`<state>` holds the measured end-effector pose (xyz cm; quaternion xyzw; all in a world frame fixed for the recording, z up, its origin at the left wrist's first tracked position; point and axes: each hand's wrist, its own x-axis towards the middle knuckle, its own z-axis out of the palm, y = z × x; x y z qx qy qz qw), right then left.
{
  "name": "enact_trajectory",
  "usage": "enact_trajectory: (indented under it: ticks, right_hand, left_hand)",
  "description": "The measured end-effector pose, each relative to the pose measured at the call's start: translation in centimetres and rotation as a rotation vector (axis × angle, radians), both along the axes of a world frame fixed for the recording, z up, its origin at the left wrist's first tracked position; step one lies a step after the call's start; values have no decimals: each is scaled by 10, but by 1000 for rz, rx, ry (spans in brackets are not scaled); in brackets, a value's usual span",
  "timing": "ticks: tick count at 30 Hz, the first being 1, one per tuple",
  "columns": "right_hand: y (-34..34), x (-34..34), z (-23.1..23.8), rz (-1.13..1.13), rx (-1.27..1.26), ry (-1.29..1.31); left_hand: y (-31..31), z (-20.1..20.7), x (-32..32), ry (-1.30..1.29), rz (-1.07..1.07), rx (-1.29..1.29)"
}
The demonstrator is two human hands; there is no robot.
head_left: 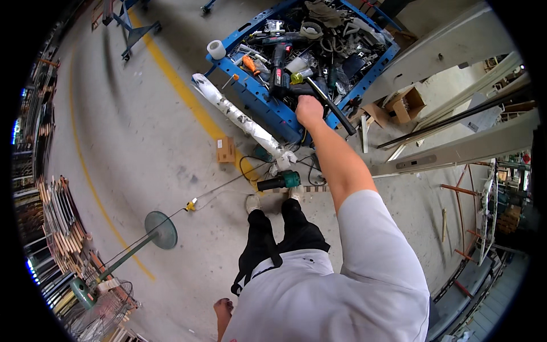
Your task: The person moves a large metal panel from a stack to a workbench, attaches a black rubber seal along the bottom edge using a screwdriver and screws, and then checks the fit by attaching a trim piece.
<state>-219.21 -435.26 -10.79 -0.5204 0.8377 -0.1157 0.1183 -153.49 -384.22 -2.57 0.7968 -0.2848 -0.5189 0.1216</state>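
My right hand [309,110] reaches to the near edge of a blue metal cart [253,94] piled with tools. Its fingers are closed, and what they hold is hidden under the hand. Just beyond it lies a black and red cordless drill [279,69]. Beside the hand, a mallet [330,105] with a yellow head and black handle slants over the cart's edge. An orange-handled tool [249,64] rests further left among the clutter. My left hand [224,309] hangs low by my side, fingers curled, with nothing visible in it.
A white-wrapped long piece [236,117] leans on the cart. Near my feet are a green and black power tool [279,181], cables and a small cardboard box [225,149]. A green stand fan's round base [161,229] lies left. Long pale profiles [444,162] extend at right.
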Motion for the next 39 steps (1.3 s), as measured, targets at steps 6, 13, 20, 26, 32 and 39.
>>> enact_trajectory:
  ticks: [6, 13, 20, 26, 32, 39]
  right_hand:
    - [-3, -6, -20, 22, -215, 20]
    - [-8, -5, -1, 131, 51, 89]
    - [-10, -5, -6, 77, 51, 55]
    - [-6, -15, 1, 55, 60, -23]
    - [2, -17, 11, -3, 41, -117]
    - [7, -19, 20, -21, 36, -235]
  left_hand:
    - [17, 3, -55, -34, 29, 254]
    - [-39, 7, -86, 51, 199, 252]
    - [-58, 6, -82, 97, 303, 131]
    - [-53, 7, -85, 48, 278, 177]
    - [-59, 7, -84, 80, 221, 184]
    - [-66, 7, -80, 81, 216, 170]
